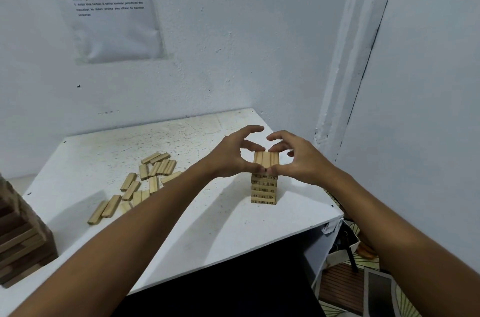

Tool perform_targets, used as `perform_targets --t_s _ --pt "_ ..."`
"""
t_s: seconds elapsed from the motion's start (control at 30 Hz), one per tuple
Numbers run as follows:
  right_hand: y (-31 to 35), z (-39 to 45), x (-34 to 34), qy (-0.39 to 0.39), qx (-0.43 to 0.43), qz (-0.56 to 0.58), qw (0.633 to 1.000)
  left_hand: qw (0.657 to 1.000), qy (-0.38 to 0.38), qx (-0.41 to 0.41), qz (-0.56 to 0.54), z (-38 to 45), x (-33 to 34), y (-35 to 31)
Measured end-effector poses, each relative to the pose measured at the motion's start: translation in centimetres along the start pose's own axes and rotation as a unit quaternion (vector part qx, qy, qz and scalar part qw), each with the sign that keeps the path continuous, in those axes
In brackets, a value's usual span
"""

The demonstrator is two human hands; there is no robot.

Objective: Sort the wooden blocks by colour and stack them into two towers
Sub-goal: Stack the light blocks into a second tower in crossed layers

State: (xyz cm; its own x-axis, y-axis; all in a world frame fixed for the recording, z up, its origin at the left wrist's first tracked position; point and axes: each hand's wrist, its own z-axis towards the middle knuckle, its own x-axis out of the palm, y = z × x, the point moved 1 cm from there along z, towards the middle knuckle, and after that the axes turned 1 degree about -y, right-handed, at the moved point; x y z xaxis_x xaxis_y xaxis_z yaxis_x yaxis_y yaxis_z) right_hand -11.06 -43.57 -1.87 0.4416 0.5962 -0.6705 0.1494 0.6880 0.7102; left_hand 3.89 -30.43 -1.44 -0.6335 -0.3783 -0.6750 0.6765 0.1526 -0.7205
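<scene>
A tower of light wooden blocks (264,188) stands on the white table (207,226), right of centre, several layers high with numbers on the block ends. Its top layer (266,158) is three blocks side by side. My left hand (231,154) and my right hand (301,159) cup this top layer from either side, thumbs against its near face and fingers curled over its far edge. Several loose light blocks (141,185) lie scattered on the table's left half. A tower of darker blocks (22,241) stands at the far left edge, partly cut off.
The table sits in a corner, with the wall just behind it and a second wall close to the right. A printed sheet (109,5) hangs on the back wall. Below the table's right end are a box (345,244) and a patterned floor mat.
</scene>
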Motion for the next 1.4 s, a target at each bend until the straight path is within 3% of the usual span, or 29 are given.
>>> perform_targets --t_s 0.47,0.7,0.93,1.13,1.4 --pt "0.2 -0.3 0.0 -0.002 0.005 0.004 1.000 1.000 -0.010 0.013 -0.003 -0.2 -0.4 -0.1" --pt "0.2 -0.7 -0.1 -0.045 0.009 0.051 0.998 0.996 -0.045 -0.029 -0.075 -1.7 -0.5 0.8" --pt "2.3 -0.2 0.1 -0.087 -0.031 0.023 0.995 0.993 -0.075 -0.055 -0.068 -3.5 -2.1 2.2" --pt "6.1 1.7 2.1 -0.035 -0.090 -0.049 0.994 0.987 -0.123 -0.095 -0.041 -7.4 -6.3 4.6" --pt "11.1 4.2 11.0 0.074 -0.144 -0.031 0.986 0.966 -0.203 -0.154 0.037 -16.0 -10.4 9.1"
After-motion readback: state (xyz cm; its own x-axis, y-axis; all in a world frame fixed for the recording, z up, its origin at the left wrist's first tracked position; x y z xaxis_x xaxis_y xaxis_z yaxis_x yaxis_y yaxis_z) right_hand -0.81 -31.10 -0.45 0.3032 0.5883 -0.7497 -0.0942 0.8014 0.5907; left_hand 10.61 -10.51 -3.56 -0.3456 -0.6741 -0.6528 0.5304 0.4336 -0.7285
